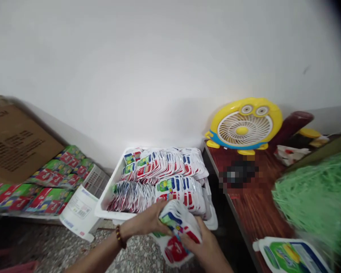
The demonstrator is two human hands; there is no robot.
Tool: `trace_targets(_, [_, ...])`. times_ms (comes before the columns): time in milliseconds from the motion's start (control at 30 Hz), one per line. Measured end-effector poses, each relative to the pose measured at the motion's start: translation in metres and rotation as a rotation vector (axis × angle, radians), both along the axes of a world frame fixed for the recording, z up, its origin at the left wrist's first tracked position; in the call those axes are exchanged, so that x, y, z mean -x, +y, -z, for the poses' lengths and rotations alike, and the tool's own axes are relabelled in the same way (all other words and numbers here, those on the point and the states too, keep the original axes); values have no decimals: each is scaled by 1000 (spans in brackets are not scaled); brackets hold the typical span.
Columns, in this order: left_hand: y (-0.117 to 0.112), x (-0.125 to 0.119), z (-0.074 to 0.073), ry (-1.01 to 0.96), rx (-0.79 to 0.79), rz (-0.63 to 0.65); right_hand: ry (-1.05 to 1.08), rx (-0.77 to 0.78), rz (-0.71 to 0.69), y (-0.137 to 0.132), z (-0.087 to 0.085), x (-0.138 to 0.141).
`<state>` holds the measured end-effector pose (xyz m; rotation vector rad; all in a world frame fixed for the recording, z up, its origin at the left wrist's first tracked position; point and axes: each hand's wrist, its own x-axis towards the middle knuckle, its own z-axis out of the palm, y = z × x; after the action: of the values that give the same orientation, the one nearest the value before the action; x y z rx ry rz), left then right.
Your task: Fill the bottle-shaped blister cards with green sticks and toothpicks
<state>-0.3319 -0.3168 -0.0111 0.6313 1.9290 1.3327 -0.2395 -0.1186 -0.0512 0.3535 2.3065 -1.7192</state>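
A stack of printed labels [179, 216], white-edged with green, blue and red print, is held between my two hands over the front of a white plastic tray. My left hand [150, 220], with a beaded bracelet on its wrist, is closed around the stack's left side. My right hand [203, 244] grips its right side, thumb across the front. One label [174, 250] hangs lower, its red part showing below the fingers. The white tray [105, 203] holds rows of similar labels [167, 167], standing on edge and leaning over one another.
At left, a cardboard box [19, 140] leans over green-and-red packs [49, 199], beside a white sheet-like carton [78, 208]. A wooden table [252, 204] at right bears a yellow fan [244, 125], green netting or strands [318, 197] and a large printed label [292, 256].
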Motion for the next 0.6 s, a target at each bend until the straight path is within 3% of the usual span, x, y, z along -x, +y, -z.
trace_targets(100, [-29,42,-1,31,129,-59,4,34,110,-39,6,37])
trace_targets(167, [-39,69,-6,87,160,-24,46,81,221,-62,9,57])
trace_targets(267, [-41,100,-4,428,237,-26,109,103,419,-85,20,78])
trace_targets(333, [-36,109,6,628,299,-63,109,59,514,-93,32,85])
trace_targets(467, [-24,93,39,749,349,-217,60,-62,549,-101,50,93])
trace_targets(600, [-23,55,73,872,335,-554,85,-76,556,-108,55,97])
